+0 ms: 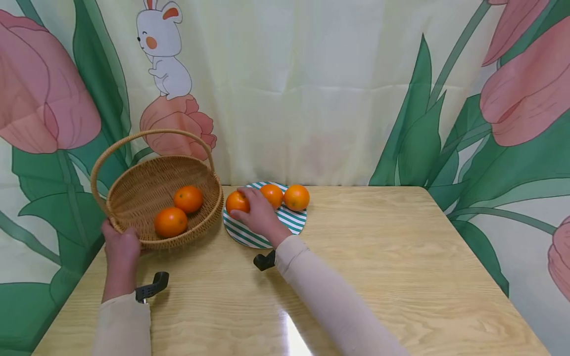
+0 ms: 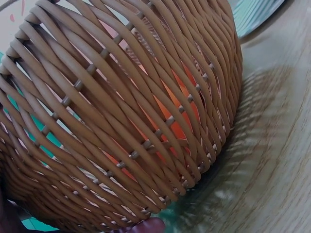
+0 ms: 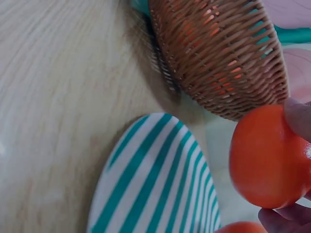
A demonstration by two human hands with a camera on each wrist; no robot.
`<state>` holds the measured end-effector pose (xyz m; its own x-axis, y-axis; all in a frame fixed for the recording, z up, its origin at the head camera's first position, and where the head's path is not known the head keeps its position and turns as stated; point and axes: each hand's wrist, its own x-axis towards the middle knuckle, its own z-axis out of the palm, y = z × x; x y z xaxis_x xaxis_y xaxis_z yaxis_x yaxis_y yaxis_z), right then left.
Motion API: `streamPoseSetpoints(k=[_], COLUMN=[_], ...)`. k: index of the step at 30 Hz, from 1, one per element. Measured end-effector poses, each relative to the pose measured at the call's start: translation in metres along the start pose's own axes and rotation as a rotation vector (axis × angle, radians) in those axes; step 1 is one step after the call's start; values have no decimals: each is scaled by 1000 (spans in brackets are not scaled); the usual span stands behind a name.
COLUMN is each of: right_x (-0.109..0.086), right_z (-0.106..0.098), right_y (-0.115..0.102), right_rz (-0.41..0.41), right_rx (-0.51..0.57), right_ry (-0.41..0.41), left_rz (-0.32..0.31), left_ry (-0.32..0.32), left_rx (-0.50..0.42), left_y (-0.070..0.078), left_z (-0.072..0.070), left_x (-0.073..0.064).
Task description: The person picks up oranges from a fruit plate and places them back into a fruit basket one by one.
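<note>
My left hand (image 1: 121,243) grips the near left rim of a wicker basket (image 1: 142,183), which is tilted with its mouth toward me. Inside it lie two oranges (image 1: 171,222), also glimpsed as orange patches through the weave in the left wrist view. My right hand (image 1: 259,212) holds another orange (image 3: 269,158) between thumb and fingers, over the left part of a green-and-white striped plate (image 1: 249,238). Two more oranges (image 1: 297,198) sit toward the back right of that plate. In the right wrist view the held orange is close to the basket's side.
A light wooden table (image 1: 383,267) bears the basket and plate. Behind it hangs a curtain (image 1: 303,99) printed with tulips and a rabbit. The basket's arched handle (image 1: 156,131) stands up over its mouth. Black wrist mounts (image 1: 153,286) stick out near both sleeves.
</note>
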<state>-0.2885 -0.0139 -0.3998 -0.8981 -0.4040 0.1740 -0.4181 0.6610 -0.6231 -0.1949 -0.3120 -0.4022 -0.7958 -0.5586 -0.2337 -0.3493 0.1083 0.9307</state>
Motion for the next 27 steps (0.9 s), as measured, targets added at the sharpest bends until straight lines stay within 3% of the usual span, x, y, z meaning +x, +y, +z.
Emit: streamPoseSetpoints(k=[9,20,27], right_x=[7,14,10], right_z=[-12,-26,-27], right_y=[-10,-25,-40], right_rz=[-10,-108,-139], right_rx=[19,13,26], right_ry=[75,183,190], left_rz=[9,23,24], left_ry=[11,-11,1], left_rx=[-34,-45,-42], left_y=[-4,2,-1], left_z=[-1,0,0], left_x=[1,0,0])
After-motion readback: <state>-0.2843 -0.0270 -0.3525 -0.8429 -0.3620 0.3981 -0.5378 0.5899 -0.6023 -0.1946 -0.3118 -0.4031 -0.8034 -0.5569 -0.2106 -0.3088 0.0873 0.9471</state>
